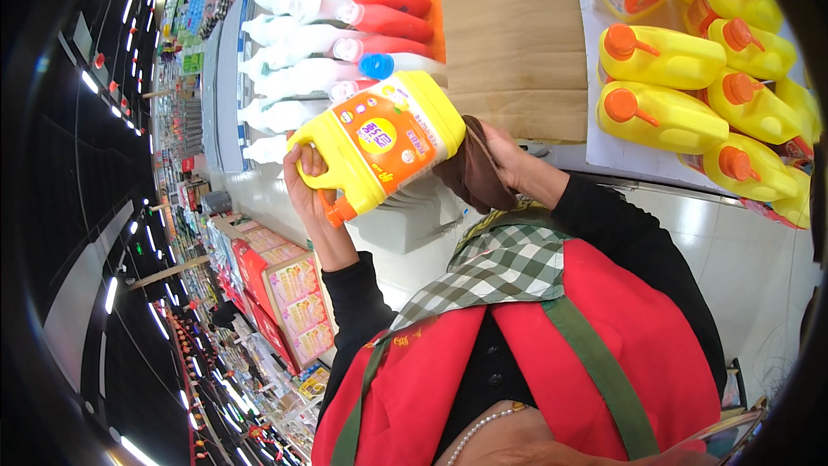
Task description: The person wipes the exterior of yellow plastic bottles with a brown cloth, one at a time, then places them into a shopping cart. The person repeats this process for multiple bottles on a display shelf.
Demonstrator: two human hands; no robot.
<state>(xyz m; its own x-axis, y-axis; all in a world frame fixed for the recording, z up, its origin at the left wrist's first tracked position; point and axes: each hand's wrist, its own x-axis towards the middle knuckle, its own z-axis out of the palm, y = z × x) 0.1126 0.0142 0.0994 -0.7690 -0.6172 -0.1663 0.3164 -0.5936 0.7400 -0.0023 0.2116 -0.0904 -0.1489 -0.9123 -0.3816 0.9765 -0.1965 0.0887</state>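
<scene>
My left hand grips the handle of a yellow plastic detergent jug, its fingers curled through the opening. The jug is tilted, with its orange cap towards me and its base towards the upper right. An orange label with printed writing faces up. My right hand holds a brown cloth at the base end of the jug. Some of its fingers are hidden behind the cloth.
Rows of white bottles and several red bottles stand ahead on the left. A blue-capped bottle is just beyond the jug. Brown cardboard covers the middle. More yellow jugs stand to the right; pink printed boxes are at left.
</scene>
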